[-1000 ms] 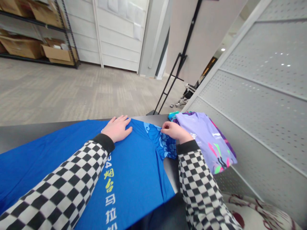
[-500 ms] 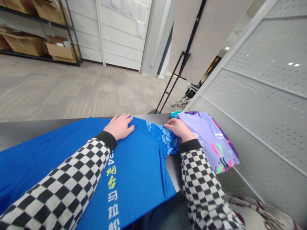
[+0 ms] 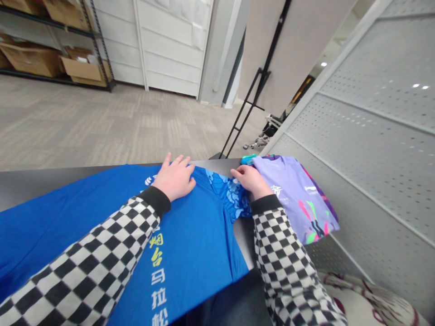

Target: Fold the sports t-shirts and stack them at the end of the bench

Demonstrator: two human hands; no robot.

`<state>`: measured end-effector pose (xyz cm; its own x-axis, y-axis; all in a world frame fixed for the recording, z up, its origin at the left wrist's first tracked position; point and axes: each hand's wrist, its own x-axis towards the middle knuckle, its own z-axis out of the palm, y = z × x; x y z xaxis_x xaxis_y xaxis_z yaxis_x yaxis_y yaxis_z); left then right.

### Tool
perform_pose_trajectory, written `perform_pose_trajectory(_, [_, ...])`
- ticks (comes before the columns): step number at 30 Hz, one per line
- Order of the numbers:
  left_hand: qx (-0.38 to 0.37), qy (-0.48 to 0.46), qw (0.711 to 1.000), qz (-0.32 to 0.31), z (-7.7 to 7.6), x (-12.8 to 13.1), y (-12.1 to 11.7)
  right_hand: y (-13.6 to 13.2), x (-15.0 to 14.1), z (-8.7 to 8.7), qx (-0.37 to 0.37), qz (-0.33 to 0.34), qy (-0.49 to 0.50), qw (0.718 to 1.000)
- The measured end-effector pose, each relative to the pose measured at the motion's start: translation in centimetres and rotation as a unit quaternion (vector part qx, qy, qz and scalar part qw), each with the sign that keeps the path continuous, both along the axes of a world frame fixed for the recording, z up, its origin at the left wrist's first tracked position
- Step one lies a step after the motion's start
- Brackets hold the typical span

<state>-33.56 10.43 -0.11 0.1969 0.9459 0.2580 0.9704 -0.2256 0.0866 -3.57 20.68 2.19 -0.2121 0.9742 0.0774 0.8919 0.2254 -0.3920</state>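
Observation:
A blue T-shirt [image 3: 200, 244] lies spread on the table, with yellow and white Chinese lettering down its front. My left hand [image 3: 175, 178] rests flat on it near the far edge, fingers spread. The shirt's patterned sleeve [image 3: 229, 192] is bunched at the right, with light-blue cloud shapes. My right hand [image 3: 250, 180] is closed at the sleeve's far side, thumb and fingers pinched on the fabric; the fingertips partly hide the grip. Just right of that hand lies a folded lilac T-shirt [image 3: 288, 190] with pink and green print.
The dark table [image 3: 20, 188] shows along its far edge. A perforated grey panel [image 3: 367, 122] slants along the right. Beyond the table stand a black metal stand [image 3: 243, 115] and a shelf with cardboard boxes [image 3: 84, 70]. Patterned cloth [image 3: 367, 299] lies at lower right.
My left hand has slid slightly right and toward the far edge, its fingers spreading. My right hand has shifted slightly, and the sleeve under it looks more bunched.

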Motion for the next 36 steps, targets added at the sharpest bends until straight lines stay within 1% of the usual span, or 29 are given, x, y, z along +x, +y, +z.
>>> perform_pose_trajectory(3, [-0.053,-0.032,0.995,-0.073,-0.4,2.4,-0.9,-0.3,-0.2,0.6,0.035,-0.006,0.02,0.999])
perform_pose_trajectory(5, [-0.092,-0.041,0.99,-0.097,-1.1,3.3,-1.3,-0.4,-0.5,1.0,0.061,0.001,0.034,0.998])
perform_pose_trajectory(7, [-0.103,-0.04,0.989,-0.098,-1.7,3.5,-1.4,-0.8,-0.9,1.1,0.086,0.033,0.054,0.994])
perform_pose_trajectory(10, [-0.098,-0.037,0.99,-0.095,-2.1,3.2,-1.2,-2.3,-2.0,0.5,0.116,0.117,0.081,0.983])
perform_pose_trajectory(12, [-0.097,-0.035,0.991,-0.09,-2.1,2.9,-1.0,-3.8,-2.7,-0.5,0.097,0.169,0.058,0.979])
perform_pose_trajectory(14, [-0.1,-0.031,0.991,-0.085,-2.0,2.8,-0.8,-5.5,-3.2,-1.8,0.039,0.191,-0.004,0.981])
perform_pose_trajectory(16, [-0.108,-0.024,0.99,-0.083,-1.9,2.8,-0.7,-7.0,-3.4,-2.8,-0.01,0.17,-0.066,0.983])
perform_pose_trajectory(19, [-0.119,-0.01,0.989,-0.082,-1.7,2.8,-0.7,-8.2,-3.1,-3.5,-0.019,0.123,-0.101,0.987])
perform_pose_trajectory(21, [-0.127,-0.006,0.989,-0.082,-1.6,2.7,-0.7,-8.3,-2.9,-3.5,-0.016,0.113,-0.106,0.988])
perform_pose_trajectory(26, [-0.149,-0.015,0.986,-0.079,-1.7,2.5,-0.2,-7.6,-2.9,-3.3,-0.016,0.117,-0.111,0.987])
perform_pose_trajectory(28, [-0.163,-0.03,0.983,-0.076,-1.3,2.6,0.3,-7.3,-3.0,-3.4,-0.019,0.118,-0.111,0.987])
perform_pose_trajectory(29, [-0.177,-0.043,0.981,-0.073,-0.8,2.6,0.5,-7.3,-3.1,-3.5,-0.021,0.118,-0.113,0.986])
perform_pose_trajectory(31, [-0.2,-0.092,0.974,-0.051,0.7,2.3,0.7,-7.2,-3.1,-3.6,-0.024,0.118,-0.118,0.986])
perform_pose_trajectory(32, [-0.201,-0.119,0.972,-0.03,1.6,1.8,0.5,-7.2,-3.1,-3.6,-0.023,0.118,-0.12,0.985])
perform_pose_trajectory(34, [-0.174,-0.157,0.972,0.026,3.4,0.2,-1.0,-7.1,-3.0,-3.8,-0.016,0.119,-0.122,0.985])
perform_pose_trajectory(36, [-0.131,-0.154,0.976,0.081,4.7,-2.7,-4.1,-6.6,-2.9,-4.4,-0.006,0.12,-0.119,0.986])
